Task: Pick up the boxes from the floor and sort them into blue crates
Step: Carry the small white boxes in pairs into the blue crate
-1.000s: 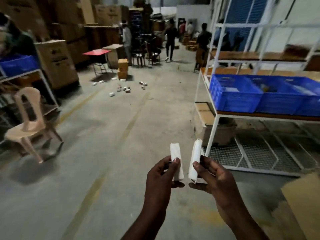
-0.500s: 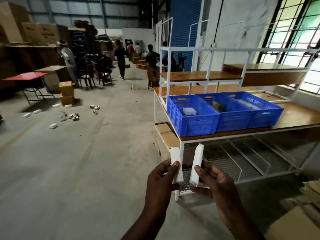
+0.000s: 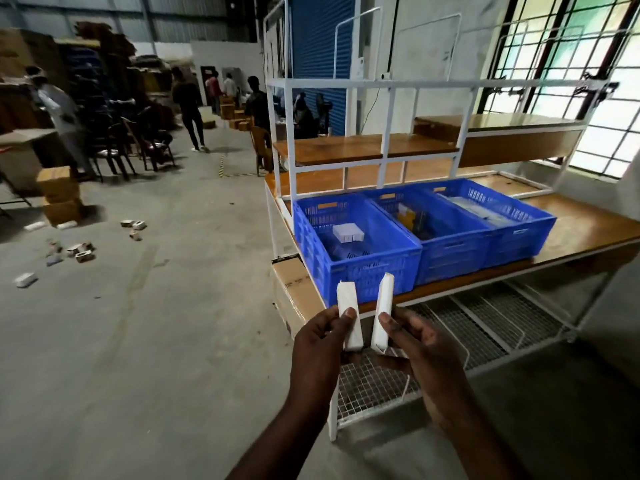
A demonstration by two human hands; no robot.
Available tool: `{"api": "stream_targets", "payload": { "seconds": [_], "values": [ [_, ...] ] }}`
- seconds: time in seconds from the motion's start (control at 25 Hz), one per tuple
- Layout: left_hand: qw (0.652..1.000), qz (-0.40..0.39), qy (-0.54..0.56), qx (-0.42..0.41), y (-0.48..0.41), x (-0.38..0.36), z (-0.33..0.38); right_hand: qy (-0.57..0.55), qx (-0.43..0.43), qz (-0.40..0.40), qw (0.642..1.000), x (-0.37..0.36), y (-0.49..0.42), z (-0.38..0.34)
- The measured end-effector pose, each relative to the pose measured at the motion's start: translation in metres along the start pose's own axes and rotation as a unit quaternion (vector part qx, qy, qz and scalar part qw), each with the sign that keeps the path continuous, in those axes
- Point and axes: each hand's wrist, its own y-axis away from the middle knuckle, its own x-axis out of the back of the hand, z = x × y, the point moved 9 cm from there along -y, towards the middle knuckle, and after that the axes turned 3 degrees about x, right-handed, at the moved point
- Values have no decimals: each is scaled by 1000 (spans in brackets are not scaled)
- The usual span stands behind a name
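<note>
Far left, small boxes (image 3: 79,252) lie scattered on the concrete floor (image 3: 156,323), near two stacked cardboard cartons (image 3: 59,195); one white box (image 3: 25,279) lies apart, nearer. People stand in the far background by chairs and cartons.

Near centre, left hand (image 3: 320,344), grip clenched on a slim white box (image 3: 348,315), held upright, thumb on its near face. Just right of it, right hand (image 3: 420,348), grip clenched on a second slim white box (image 3: 382,311), upright, tilted slightly right at the top. The two boxes are close together, not touching, held in front of the desk edge.

Beyond the hands, a white metal-framed desk (image 3: 588,233) with wooden top carries three blue crates side by side. Left crate (image 3: 367,268) holds a white box (image 3: 348,233). Middle crate (image 3: 453,251) holds yellow and dark items, unclear. Right crate (image 3: 519,237) holds pale flat items, unclear. Wire mesh shelf (image 3: 485,327) below the desk top; barred window (image 3: 571,64) far right.
</note>
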Motion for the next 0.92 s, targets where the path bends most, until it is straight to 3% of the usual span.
{"api": "stream_targets", "payload": {
  "seconds": [0.6,0.76,0.92],
  "values": [
    [998,47,22,24,-367,-72,-12,19,-69,-60,996,-39,-388,43],
    [994,92,-48,33,-486,-68,-31,71,-82,-65,992,-63,-490,66],
    [959,181,-197,96,-586,-66,-72,135,-134,-65,980,-78,-580,128]
  ]
}}
